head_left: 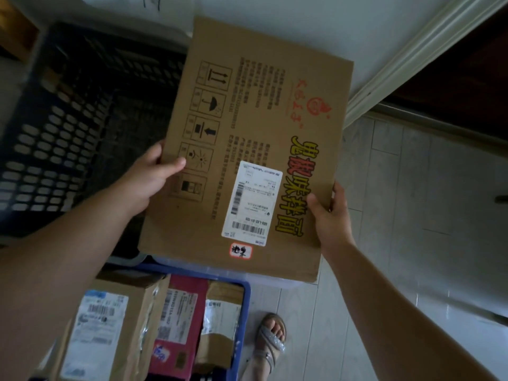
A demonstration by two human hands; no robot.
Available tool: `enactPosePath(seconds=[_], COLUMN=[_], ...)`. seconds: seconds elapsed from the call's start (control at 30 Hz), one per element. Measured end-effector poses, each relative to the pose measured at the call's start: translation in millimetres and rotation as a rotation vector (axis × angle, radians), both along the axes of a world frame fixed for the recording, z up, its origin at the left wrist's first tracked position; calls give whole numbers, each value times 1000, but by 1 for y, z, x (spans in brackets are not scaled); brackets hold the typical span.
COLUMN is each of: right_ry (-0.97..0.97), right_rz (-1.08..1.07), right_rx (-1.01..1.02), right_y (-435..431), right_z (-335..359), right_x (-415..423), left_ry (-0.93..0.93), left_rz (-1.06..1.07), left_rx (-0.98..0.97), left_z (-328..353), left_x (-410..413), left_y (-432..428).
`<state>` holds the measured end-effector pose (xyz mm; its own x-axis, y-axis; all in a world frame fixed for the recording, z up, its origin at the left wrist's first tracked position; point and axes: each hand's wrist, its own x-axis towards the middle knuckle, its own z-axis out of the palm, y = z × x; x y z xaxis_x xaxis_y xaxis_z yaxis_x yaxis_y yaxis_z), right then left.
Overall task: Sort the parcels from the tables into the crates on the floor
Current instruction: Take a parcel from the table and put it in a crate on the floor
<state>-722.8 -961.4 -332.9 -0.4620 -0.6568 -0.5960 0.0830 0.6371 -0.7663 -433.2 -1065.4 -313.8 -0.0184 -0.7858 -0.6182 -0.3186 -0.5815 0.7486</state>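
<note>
I hold a large flat brown cardboard parcel (255,119) in the air with both hands. It carries a white shipping label, handling symbols and yellow characters. My left hand (149,177) grips its left edge, thumb on top. My right hand (328,213) grips its right edge near the lower corner. The parcel hangs over the right side of a dark perforated crate (68,127) on the floor, which looks empty where I can see in. A blue crate (244,292) lies nearer me, with several parcels in it.
The blue crate holds a brown box with a white label (110,325), a pink parcel (178,320) and a brown padded envelope (222,314). My sandalled foot (270,339) stands on the pale tiled floor to the right. A white door frame (412,59) runs along the upper right.
</note>
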Motion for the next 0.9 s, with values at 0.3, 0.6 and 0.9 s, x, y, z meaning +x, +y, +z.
enactPosePath(seconds=[0.3,0.6,0.9], right_ry=[35,250,204], right_rz=[5,69,99], right_rx=[127,234,257], right_y=[15,12,23], right_z=[-33,-38,2], right_x=[6,17,39], left_ry=[-67,-484,-338], left_rz=[50,-82,-73], left_rx=[-20,-215,-75], left_z=[-41,-53,-19], left_x=[-7,-15,-29], left_y=[27,41,53])
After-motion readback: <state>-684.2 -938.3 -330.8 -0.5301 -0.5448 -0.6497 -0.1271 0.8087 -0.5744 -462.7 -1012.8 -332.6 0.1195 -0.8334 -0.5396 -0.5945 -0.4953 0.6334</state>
